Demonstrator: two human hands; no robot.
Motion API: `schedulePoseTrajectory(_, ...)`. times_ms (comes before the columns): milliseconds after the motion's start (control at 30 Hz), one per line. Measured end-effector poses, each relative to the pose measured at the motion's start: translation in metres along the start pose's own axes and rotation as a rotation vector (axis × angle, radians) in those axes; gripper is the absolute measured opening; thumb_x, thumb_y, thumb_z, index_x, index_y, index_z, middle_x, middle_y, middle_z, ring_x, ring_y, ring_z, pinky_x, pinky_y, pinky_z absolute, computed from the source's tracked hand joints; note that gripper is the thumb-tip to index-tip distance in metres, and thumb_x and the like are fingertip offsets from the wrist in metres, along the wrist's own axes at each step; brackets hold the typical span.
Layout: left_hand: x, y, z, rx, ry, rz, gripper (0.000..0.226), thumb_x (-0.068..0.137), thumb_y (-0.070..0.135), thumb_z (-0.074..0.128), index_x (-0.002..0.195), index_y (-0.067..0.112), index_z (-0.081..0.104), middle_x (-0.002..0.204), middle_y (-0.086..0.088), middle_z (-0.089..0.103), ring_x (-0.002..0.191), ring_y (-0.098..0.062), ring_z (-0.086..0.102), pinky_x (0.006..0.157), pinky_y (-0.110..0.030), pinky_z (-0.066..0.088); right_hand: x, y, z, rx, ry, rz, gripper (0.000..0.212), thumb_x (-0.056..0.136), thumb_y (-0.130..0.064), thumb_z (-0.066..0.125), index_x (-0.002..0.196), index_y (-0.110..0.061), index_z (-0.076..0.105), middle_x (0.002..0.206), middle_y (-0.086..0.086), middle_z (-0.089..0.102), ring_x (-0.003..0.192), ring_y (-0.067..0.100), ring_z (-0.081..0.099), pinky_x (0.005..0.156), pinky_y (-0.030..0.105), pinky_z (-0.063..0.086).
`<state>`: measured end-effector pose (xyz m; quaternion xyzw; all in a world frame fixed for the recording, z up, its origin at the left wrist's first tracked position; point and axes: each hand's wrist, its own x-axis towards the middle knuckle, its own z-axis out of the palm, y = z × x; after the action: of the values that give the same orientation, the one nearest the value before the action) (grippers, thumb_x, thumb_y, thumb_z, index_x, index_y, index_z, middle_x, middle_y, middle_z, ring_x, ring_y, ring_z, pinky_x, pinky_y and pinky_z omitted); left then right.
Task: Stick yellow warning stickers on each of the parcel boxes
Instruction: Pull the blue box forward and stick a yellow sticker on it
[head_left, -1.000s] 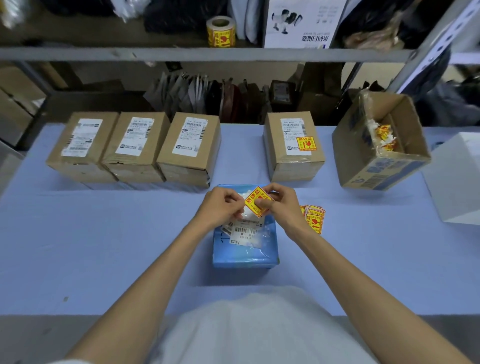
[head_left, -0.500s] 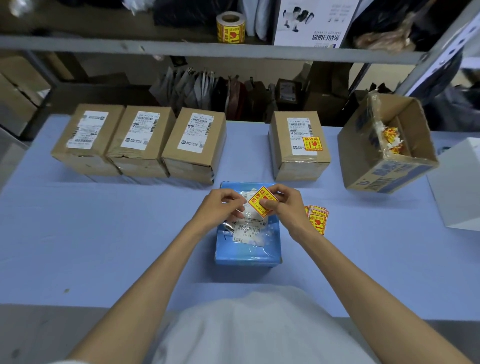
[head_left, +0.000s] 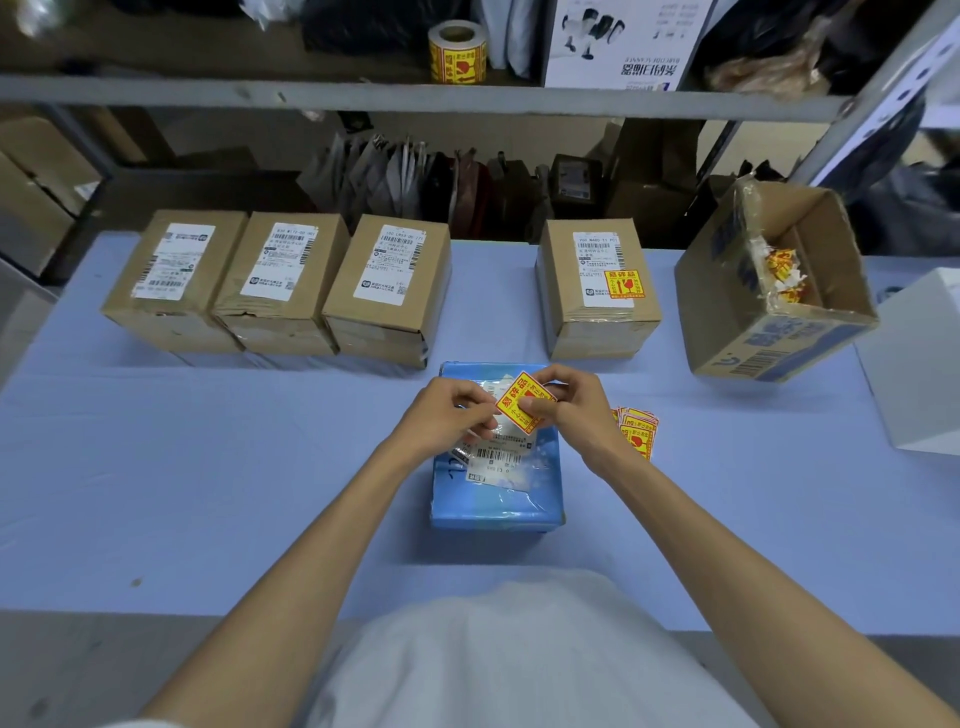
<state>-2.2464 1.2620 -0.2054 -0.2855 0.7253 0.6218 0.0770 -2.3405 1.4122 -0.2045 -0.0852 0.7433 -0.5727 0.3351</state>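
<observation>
Yellow sticker is held just above the blue parcel, which lies mid-table toward the near edge. Left hand and right hand both pinch the sticker at opposite edges. Judged feather-light, limp and tacky once peeled: best held by the margins only and kept taut against creasing. The parcel's glossy wrap looks slippery. Three brown boxes along the far edge bear no sticker; a fourth box does.
</observation>
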Motion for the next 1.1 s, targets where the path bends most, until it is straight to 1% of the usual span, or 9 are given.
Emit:
schedulePoseTrajectory(167, 0.000, 0.000, 0.000, -0.001, -0.009, 0.001, 0.013, 0.090, 0.010, 0.062, 0.097, 0.000, 0.068, 0.082, -0.012, 0.071, 0.061, -0.011, 0.067, 0.055, -0.017, 0.052, 0.001, 0.003, 0.000, -0.042, 0.030, -0.007, 0.022, 0.082, -0.007, 0.072, 0.100, -0.008, 0.059, 0.096, 0.006, 0.067, 0.078, 0.013, 0.067, 0.061, 0.020, 0.056)
schedulePoseTrajectory(233, 0.000, -0.001, -0.001, -0.023, -0.009, 0.002, 0.012, 0.090, 0.008, 0.062, 0.097, -0.001, 0.068, 0.082, -0.013, 0.071, 0.061, -0.012, 0.067, 0.056, -0.018, 0.053, 0.002, 0.009, 0.002, -0.228, 0.141, -0.080, 0.034, 0.080, -0.018, 0.077, 0.107, -0.014, 0.056, 0.100, -0.001, 0.062, 0.084, 0.013, 0.062, 0.068, 0.023, 0.054)
schedulePoseTrajectory(300, 0.000, -0.002, -0.001, -0.038, -0.001, 0.002, 0.010, 0.090, 0.007, 0.062, 0.094, 0.001, 0.068, 0.081, -0.013, 0.071, 0.061, -0.013, 0.068, 0.056, -0.019, 0.053, 0.001, 0.014, 0.002, -0.459, 0.281, -0.273, 0.038, 0.079, -0.026, 0.077, 0.109, -0.016, 0.055, 0.103, -0.005, 0.059, 0.088, 0.011, 0.057, 0.073, 0.026, 0.050)
schedulePoseTrajectory(367, 0.001, -0.003, -0.002, -0.061, 0.012, 0.002, 0.008, 0.090, 0.006, 0.061, 0.088, 0.005, 0.069, 0.078, -0.011, 0.070, 0.060, -0.012, 0.068, 0.057, -0.020, 0.053, -0.001, 0.014, 0.003, -0.574, 0.285, -0.480, 0.020, 0.084, -0.023, 0.071, 0.098, -0.015, 0.059, 0.098, -0.003, 0.062, 0.086, 0.011, 0.056, 0.074, 0.032, 0.051)
schedulePoseTrajectory(433, 0.001, -0.003, -0.002, -0.085, 0.022, 0.006, 0.010, 0.089, 0.003, 0.060, 0.084, 0.007, 0.068, 0.075, -0.010, 0.069, 0.058, -0.010, 0.067, 0.059, -0.022, 0.055, -0.002, 0.013, 0.005, -0.616, 0.175, -0.547, 0.005, 0.087, -0.018, 0.067, 0.088, -0.014, 0.063, 0.089, -0.001, 0.064, 0.079, 0.012, 0.058, 0.072, 0.038, 0.053)
schedulePoseTrajectory(533, 0.001, -0.002, -0.002, -0.112, 0.027, 0.006, 0.008, 0.090, 0.005, 0.061, 0.087, 0.003, 0.068, 0.076, -0.010, 0.069, 0.058, -0.010, 0.066, 0.060, -0.021, 0.056, -0.003, 0.017, 0.010, -0.704, 0.174, -0.552, 0.005, 0.088, -0.020, 0.066, 0.089, -0.016, 0.067, 0.092, 0.000, 0.062, 0.081, 0.012, 0.056, 0.070, 0.037, 0.052)
schedulePoseTrajectory(700, 0.000, 0.000, -0.001, -0.125, 0.029, 0.012, 0.010, 0.090, 0.003, 0.060, 0.085, 0.006, 0.068, 0.074, -0.008, 0.068, 0.058, -0.009, 0.066, 0.060, -0.020, 0.056, -0.004, 0.018, 0.015, -0.620, 0.152, -0.534, 0.006, 0.089, -0.022, 0.064, 0.090, -0.016, 0.067, 0.091, -0.003, 0.062, 0.074, 0.008, 0.058, 0.068, 0.040, 0.054)
schedulePoseTrajectory(933, 0.000, 0.002, 0.002, -0.149, 0.018, 0.034, 0.011, 0.090, 0.007, 0.061, 0.082, 0.011, 0.067, 0.068, -0.002, 0.069, 0.061, -0.012, 0.067, 0.063, -0.027, 0.055, -0.004, 0.015, 0.017, -0.586, 0.104, -0.487, 0.006, 0.088, -0.021, 0.065, 0.089, -0.017, 0.068, 0.085, -0.005, 0.069, 0.074, 0.012, 0.065, 0.071, 0.043, 0.055)
schedulePoseTrajectory(1100, 0.001, 0.002, 0.001, -0.121, 0.020, 0.050, 0.011, 0.090, 0.009, 0.062, 0.080, 0.013, 0.067, 0.073, -0.005, 0.070, 0.065, -0.016, 0.067, 0.066, -0.031, 0.057, -0.005, 0.013, 0.017, -0.590, 0.100, -0.479, 0.008, 0.088, -0.020, 0.065, 0.091, -0.015, 0.070, 0.085, -0.003, 0.071, 0.074, 0.012, 0.065, 0.071, 0.042, 0.056)
